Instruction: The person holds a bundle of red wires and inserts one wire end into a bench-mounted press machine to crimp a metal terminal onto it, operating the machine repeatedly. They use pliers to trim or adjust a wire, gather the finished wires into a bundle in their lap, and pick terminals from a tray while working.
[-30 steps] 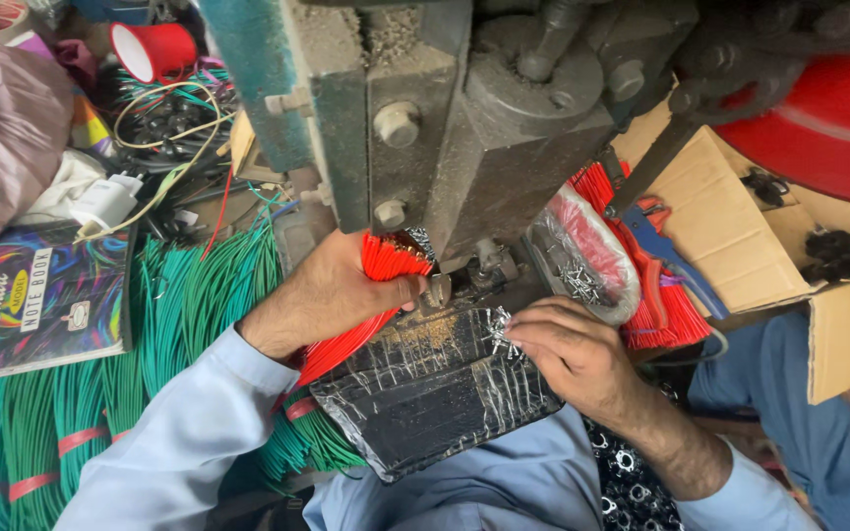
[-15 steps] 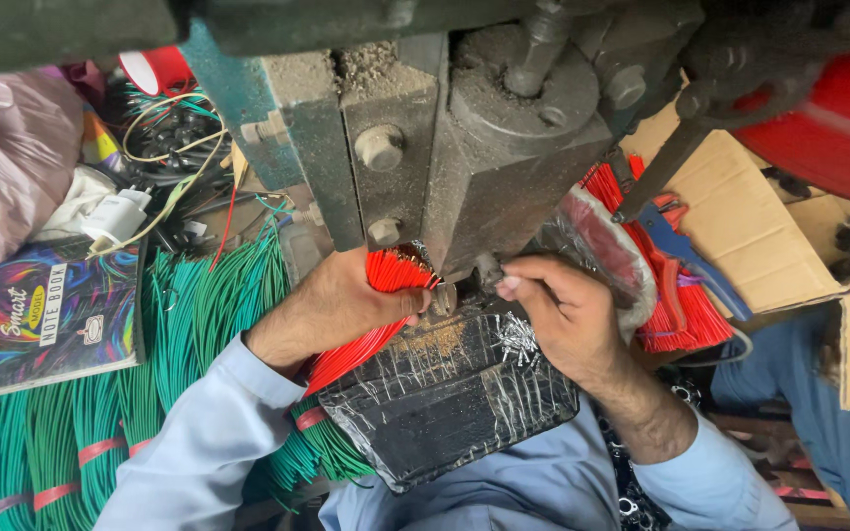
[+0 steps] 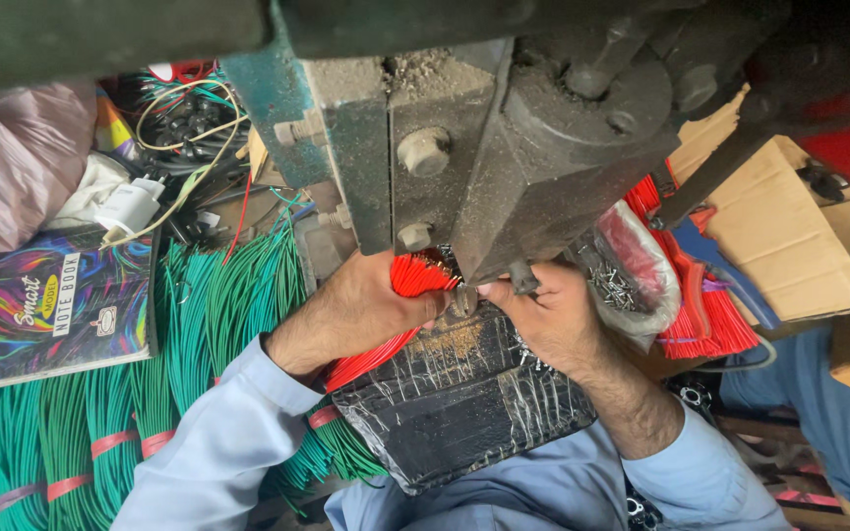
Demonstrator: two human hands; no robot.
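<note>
My left hand (image 3: 356, 310) grips a bundle of red wires (image 3: 400, 295), its cut ends pointing up under the grey-green press machine (image 3: 504, 147). My right hand (image 3: 543, 315) has its fingers pinched at the small tool point under the press head, fingertip to fingertip with the left thumb; what it pinches is too small to see. Both hands rest over a black tape-wrapped pad (image 3: 455, 403) on my lap. Small metal pieces lie scattered on the pad near the right hand.
Bundles of green wires (image 3: 100, 413) tied with pink bands lie at the left. A colourful notebook (image 3: 46, 305) sits above them. A clear bag of small metal parts (image 3: 627, 280), more red wires (image 3: 700, 320) and a cardboard box (image 3: 789, 236) are at the right.
My right hand has moved up from the pad to the tool point under the press. The camera has moved closer and lower; the left hand keeps its hold on the red wires.
</note>
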